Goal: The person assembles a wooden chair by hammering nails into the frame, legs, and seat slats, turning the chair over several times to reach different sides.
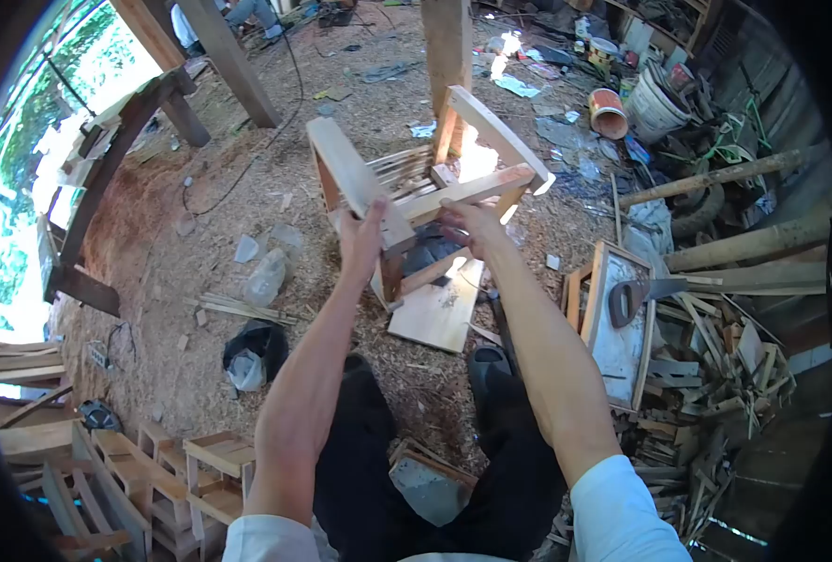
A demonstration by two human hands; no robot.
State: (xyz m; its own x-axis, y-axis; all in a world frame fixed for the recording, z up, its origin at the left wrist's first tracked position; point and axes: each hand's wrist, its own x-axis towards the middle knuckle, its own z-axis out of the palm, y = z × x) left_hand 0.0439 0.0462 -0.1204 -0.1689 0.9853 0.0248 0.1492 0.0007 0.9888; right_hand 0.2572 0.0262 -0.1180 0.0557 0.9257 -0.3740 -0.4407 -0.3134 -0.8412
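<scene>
In front of me stands a small unfinished wooden chair frame [472, 192], with flat armrests, a front crosspiece and slats inside. My left hand [363, 236] is closed around the near end of its left armrest [352, 173], close to the corner where the crosspiece meets it. My right hand [472, 228] grips the crosspiece from the near side, its thumb on top and the other fingers curled below, partly hidden. A flat pale board [439, 309] lies on the ground under the front of the frame, between my feet and the chair.
A handsaw [633, 298] rests on a framed panel [617, 342] at right, beside heaped wood scraps [715, 375]. Small wooden frames [219, 459] stand at lower left. A black plastic bag [258, 348] lies left of my feet; a wooden post [448, 56] rises behind the chair.
</scene>
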